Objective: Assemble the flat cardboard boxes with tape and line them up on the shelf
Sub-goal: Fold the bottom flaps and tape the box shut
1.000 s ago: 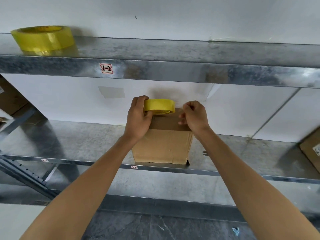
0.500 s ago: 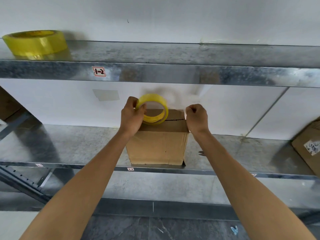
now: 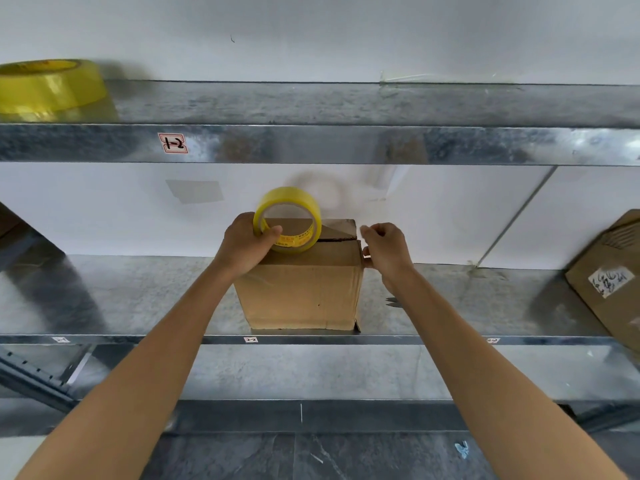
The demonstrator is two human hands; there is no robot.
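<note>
A galvanised steel shelving unit (image 3: 346, 143) fills the view against a white wall (image 3: 346, 36), above a floor of dark tiles (image 3: 311, 455). On its middle shelf (image 3: 138, 292), at the front edge and near the centre, a brown cardboard box (image 3: 301, 292) stands upright, its top flaps folded down with a dark seam showing between them near the right corner. A 2nd cardboard box (image 3: 609, 282), bearing a white label, leans at the far right of the same shelf, well apart from the 1st. On the upper shelf, at far left, a large roll of yellow tape (image 3: 48, 88) lies flat.

A person's 2 bare arms reach in from below. The left hand (image 3: 242, 249) grips a smaller yellow tape roll (image 3: 287, 197), fingers wrapped round its left side and thumb inside the core, holding it on edge on the box's top. The right hand (image 3: 389, 252) sits at the box's top right corner, fingers curled, thumb touching the box's edge; whether it pinches a strip of tape cannot be told.

A red-bordered tag reading "1-2" (image 3: 173, 143) is stuck to the upper shelf's front lip.
</note>
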